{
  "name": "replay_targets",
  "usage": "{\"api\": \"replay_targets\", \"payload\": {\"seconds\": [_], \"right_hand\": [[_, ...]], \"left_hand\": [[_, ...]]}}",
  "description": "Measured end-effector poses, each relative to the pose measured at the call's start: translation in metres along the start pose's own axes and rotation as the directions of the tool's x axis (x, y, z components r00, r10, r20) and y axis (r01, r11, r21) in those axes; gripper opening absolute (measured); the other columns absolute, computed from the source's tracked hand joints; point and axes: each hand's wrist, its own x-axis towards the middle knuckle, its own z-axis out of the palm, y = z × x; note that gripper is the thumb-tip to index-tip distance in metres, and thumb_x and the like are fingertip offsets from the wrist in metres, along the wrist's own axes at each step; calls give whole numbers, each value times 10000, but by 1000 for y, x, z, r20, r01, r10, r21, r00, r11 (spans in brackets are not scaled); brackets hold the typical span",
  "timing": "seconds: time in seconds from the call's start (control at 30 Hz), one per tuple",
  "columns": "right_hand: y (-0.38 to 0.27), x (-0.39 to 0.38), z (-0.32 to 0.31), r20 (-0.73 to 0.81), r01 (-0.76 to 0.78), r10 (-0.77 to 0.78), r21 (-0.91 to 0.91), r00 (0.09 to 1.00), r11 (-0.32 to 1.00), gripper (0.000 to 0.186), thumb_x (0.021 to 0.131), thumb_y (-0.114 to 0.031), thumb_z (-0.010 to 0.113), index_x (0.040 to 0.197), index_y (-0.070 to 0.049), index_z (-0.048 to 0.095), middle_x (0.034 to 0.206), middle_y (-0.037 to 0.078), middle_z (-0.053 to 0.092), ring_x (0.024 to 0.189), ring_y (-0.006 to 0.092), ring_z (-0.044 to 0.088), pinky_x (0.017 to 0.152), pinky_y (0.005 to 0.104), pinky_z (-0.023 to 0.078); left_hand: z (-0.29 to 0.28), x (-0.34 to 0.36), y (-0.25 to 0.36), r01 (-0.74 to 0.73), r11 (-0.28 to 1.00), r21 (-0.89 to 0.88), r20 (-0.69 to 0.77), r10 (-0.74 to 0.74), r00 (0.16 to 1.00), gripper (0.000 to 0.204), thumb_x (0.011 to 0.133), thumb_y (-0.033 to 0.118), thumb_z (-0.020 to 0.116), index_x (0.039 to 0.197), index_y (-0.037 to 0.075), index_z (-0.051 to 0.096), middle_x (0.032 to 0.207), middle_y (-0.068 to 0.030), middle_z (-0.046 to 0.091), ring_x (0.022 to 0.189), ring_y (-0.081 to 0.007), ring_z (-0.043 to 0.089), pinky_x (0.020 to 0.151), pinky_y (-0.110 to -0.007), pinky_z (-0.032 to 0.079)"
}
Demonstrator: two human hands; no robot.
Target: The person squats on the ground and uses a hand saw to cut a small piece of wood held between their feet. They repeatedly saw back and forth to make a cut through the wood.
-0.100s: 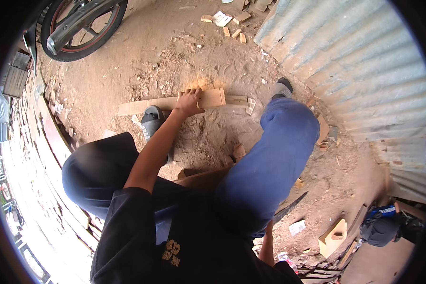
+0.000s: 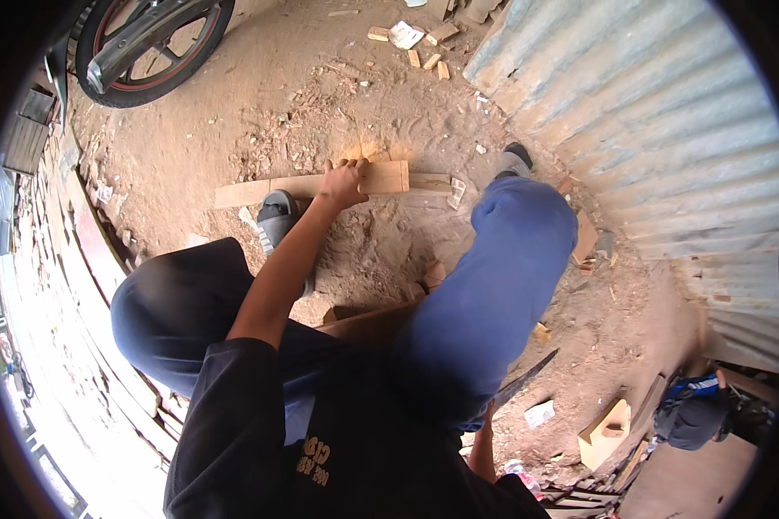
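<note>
A wooden board (image 2: 384, 178) with a line across it close to its right end lies over another wood piece (image 2: 430, 184) on the dirt ground. My left hand (image 2: 344, 182) is closed on this board from above, fingers over the far edge and thumb at the near edge. My left foot, in a dark sandal (image 2: 277, 216), is against the board left of that hand. Low beside my right thigh, my right hand (image 2: 486, 422) is closed at the base of a long, dark, tapering blade (image 2: 525, 381). My leg hides most of those fingers and the handle.
A motorcycle wheel (image 2: 151, 56) stands at the far left. Corrugated metal sheeting (image 2: 649, 130) rises on the right. Small wood offcuts (image 2: 430, 61) lie at the far side. Planks (image 2: 91, 225) are piled along the left. Another person (image 2: 697, 415) is at the lower right.
</note>
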Motion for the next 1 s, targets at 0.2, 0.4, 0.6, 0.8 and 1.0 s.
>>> {"api": "replay_targets", "payload": {"seconds": [0.2, 0.4, 0.6, 0.8, 1.0], "right_hand": [[-37, -49, 42, 82, 233, -219, -430, 972, 872, 349, 818, -267, 674, 1063, -35, 582, 1008, 171, 608, 918, 298, 603, 755, 414, 497], [-66, -92, 60, 165, 434, -499, -756, 850, 490, 257, 836, -211, 618, 1001, -14, 609, 969, 168, 610, 889, 291, 599, 732, 390, 499], [-45, -93, 26, -78, 477, -592, -512, 802, 714, 206, 785, -127, 662, 928, 19, 631, 897, 181, 633, 849, 287, 605, 758, 396, 500], [-50, -110, 57, 70, 467, -619, -723, 782, 508, 327, 726, -179, 747, 957, 26, 642, 888, 166, 688, 826, 281, 669, 726, 385, 520], [-35, -89, 54, -67, 218, -209, 405, 976, 888, 306, 763, -174, 695, 970, 44, 637, 911, 211, 680, 847, 298, 670, 734, 398, 521]], "left_hand": [[-2, -15, -12, 86, 996, 37, 6, -86, 996, 806, 680, 425, 768, 1336, 85, 446, 1262, -89, 544, 1235, -250, 480, 1014, -647, 314], [5, -22, -22, 177, 976, 128, 28, -182, 983, 696, 743, 316, 710, 1340, 85, 439, 1287, -103, 523, 1249, -285, 462, 998, -728, 260], [4, -32, 0, 218, 962, 166, 10, -223, 975, 1045, 685, 478, 772, 1493, 112, 220, 1422, -145, 412, 1305, -335, 407, 1002, -732, 252], [1, -41, -5, 234, 966, 110, -15, -234, 972, 1089, 678, 511, 764, 1517, 157, 168, 1467, -147, 353, 1338, -360, 356, 1007, -734, 239], [1, -35, 3, 209, 973, 96, 10, -211, 977, 1046, 716, 549, 727, 1514, 147, 182, 1483, -138, 334, 1354, -363, 332, 1011, -736, 235]]}}
